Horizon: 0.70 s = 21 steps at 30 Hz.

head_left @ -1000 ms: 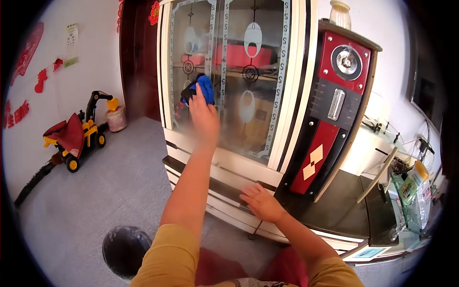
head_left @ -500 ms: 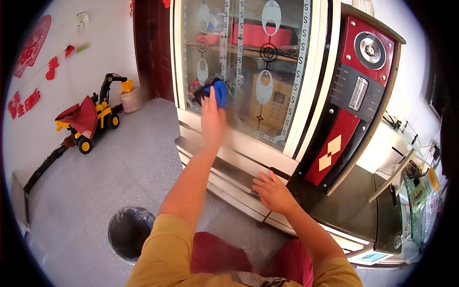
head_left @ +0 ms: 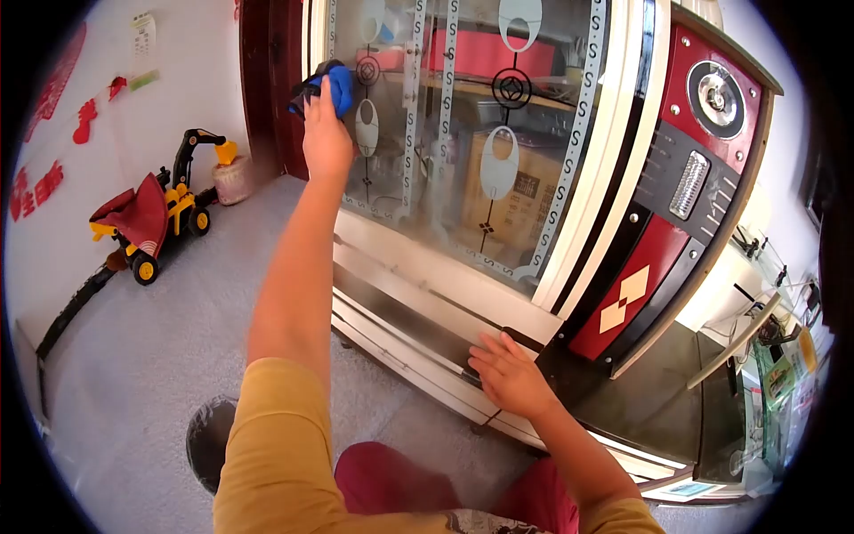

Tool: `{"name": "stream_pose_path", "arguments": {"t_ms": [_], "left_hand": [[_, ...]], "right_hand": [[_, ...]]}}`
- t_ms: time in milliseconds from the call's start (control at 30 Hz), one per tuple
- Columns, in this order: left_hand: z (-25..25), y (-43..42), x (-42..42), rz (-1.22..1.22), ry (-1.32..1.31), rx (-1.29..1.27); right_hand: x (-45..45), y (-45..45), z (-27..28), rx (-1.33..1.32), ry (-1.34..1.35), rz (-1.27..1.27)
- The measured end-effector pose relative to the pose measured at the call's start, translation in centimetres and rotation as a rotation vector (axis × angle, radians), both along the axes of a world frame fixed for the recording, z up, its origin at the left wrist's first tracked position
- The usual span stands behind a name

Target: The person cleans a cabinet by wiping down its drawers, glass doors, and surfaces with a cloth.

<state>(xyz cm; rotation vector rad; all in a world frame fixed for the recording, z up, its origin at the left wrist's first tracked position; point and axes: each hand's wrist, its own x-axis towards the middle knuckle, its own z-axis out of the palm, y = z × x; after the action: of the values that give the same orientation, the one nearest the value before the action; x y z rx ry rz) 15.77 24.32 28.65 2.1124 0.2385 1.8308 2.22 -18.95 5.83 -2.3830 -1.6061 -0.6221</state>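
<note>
My left hand [head_left: 326, 142] is stretched forward, pressing a blue and black cloth [head_left: 342, 89] to the left edge of the cabinet's glass door [head_left: 418, 191]. Its fingers lie over the cloth and hide part of it. The glass carries pale oval patterns and bands of S shapes. Lower down, my right hand [head_left: 513, 378] lies with fingers spread on the front of the white cabinet [head_left: 427, 303], beside a dark recess near its right end. Nothing shows in that hand.
A toy digger [head_left: 169, 214] and a pink tub [head_left: 233, 182] stand by the left wall. On the grey floor near my left arm is a dark bucket [head_left: 209, 440]. A red and black panel [head_left: 667, 214] and a dark countertop [head_left: 623, 400] adjoin the cabinet.
My left hand has moved the cloth left and up across the glass to the door's edge. My right hand stays at the same place on the cabinet. The view has shifted slightly.
</note>
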Motion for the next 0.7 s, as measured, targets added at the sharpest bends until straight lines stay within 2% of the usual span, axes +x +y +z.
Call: {"name": "stream_pose_path", "arguments": {"t_ms": [100, 233, 333, 367, 500, 533, 700], "left_hand": [[-4.0, -0.4, -1.0, -0.035, 0.052, -0.03], [-11.6, -0.1, -2.7, -0.101, 0.165, -0.023], [-15.9, -1.4, -4.6, -0.226, 0.319, -0.214], [-17.7, -0.7, -3.8, -0.151, 0.313, -0.109], [-15.5, -4.7, -5.1, -0.215, 0.288, -0.138], [-14.8, -6.2, -5.4, -0.253, 0.215, -0.083], [-12.7, -16.8, -8.1, -0.338, 0.241, 0.024]], "right_hand": [[-0.3, 0.4, 0.4, -0.026, 0.03, -0.05], [0.1, 0.3, -0.7, 0.09, -0.018, 0.001], [0.3, 0.2, -0.8, 0.088, -0.022, 0.023], [0.4, 0.1, -0.9, 0.073, -0.034, 0.02], [-0.3, 0.0, -0.3, 0.06, -0.024, 0.015], [-0.4, 0.1, -0.3, 0.076, -0.024, 0.02], [-0.4, -0.2, -0.3, 0.113, -0.023, 0.04]]}}
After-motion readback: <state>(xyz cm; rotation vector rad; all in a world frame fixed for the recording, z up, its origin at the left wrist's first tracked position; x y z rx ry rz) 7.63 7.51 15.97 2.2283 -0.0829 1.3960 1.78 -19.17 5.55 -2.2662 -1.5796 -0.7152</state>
